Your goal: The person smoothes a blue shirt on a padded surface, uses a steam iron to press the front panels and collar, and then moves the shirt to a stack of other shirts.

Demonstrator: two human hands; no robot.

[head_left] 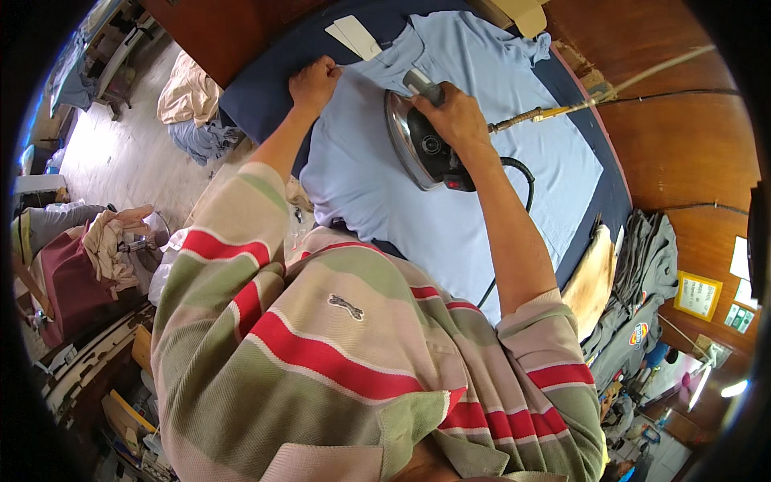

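Note:
A light blue short-sleeved shirt (438, 233) lies spread over a dark navy ironing surface (261, 96). My right hand (456, 116) is wrapped round the handle of a steam iron (430, 145), which has a black body and a shiny metal rim. The iron rests on the upper middle of the shirt, below its neckline. At the shirt's left shoulder edge, my left hand (315, 83) is closed, its fingers pinching the fabric there. How much cloth it holds is hidden by the fingers.
A hose (546, 112) and a black cable (526, 178) run from the iron to the right. White card pieces (353, 37) lie beyond the neckline. Dark grey garments (642, 273) hang at the right. Piled cloths (191, 100) sit at the left, near the floor.

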